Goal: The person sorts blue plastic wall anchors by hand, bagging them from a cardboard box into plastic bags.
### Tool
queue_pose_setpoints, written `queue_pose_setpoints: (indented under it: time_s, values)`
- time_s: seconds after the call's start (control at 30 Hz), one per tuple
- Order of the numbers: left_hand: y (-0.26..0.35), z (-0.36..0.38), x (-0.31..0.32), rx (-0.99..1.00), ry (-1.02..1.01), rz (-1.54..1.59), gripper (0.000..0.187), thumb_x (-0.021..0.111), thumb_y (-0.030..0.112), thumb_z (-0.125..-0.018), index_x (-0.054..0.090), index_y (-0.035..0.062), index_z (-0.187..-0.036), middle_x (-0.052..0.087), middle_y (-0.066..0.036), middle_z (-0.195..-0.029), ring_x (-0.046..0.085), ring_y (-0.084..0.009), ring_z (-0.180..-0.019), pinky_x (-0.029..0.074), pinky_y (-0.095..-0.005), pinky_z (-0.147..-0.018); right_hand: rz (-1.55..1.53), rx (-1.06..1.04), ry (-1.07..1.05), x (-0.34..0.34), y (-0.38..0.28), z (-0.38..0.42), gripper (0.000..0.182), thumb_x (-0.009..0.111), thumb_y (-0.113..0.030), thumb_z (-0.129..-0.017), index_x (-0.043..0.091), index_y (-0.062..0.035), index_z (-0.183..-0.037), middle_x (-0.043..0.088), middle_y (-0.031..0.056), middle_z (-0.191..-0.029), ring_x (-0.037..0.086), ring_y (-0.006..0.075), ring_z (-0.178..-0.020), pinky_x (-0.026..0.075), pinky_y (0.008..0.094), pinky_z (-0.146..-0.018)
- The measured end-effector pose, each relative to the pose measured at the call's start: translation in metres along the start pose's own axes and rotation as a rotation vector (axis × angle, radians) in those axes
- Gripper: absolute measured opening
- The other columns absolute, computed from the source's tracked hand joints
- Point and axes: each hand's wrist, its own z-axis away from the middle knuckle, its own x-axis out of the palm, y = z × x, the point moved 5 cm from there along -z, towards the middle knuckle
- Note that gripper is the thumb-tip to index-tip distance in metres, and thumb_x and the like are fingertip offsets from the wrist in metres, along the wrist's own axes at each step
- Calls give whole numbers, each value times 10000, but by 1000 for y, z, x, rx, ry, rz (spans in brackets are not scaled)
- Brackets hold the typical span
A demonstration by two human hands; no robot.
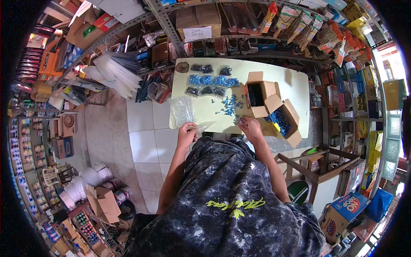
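Observation:
My left hand (187, 133), fingers closed, pinches a clear plastic bag (204, 127) at the table's near edge. Close to the loose blue pieces (229, 105), the fingers of my right hand (249, 127) are pressed together; what they hold is too small to make out. Flat clear bags (183, 110) lie at the left of the pale yellow table (205, 103). Filled packets stand in rows: dark ones (207, 68), blue ones (213, 81) and more dark ones (207, 90). At the right are an open box with dark contents (255, 94) and another with blue pieces (279, 121).
A brown roll (183, 67) sits at the table's far left corner. Stocked metal shelves (257, 36) run behind the table. A wooden frame (319, 165) stands at the right, and an open carton (102, 204) at the lower left.

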Motion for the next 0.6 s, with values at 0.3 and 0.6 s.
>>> queue_pose_setpoints:
  time_s: [0.3, 0.6]
  values:
    - [-2, 4, -4, -11, 16, -4, 142, 586, 36, -890, 587, 66, -1029, 585, -26, -809, 546, -89, -598, 458, -228, -493, 138, -254, -164, 27, -32, 2, 310, 488, 10, -943, 473, 53, -1249, 584, 118, -1155, 603, 184, -1013, 518, 298, -852]
    - [-3, 0, 2, -3, -5, -16, 178, 553, 16, -884, 580, 65, -1053, 588, -28, -804, 554, -93, -618, 452, -229, -496, 1039, -1000, 771, -36, -131, 82, 202, 591, -32, -850, 635, 15, -1041, 644, 168, -943, 640, 310, -855, 505, 394, -799]
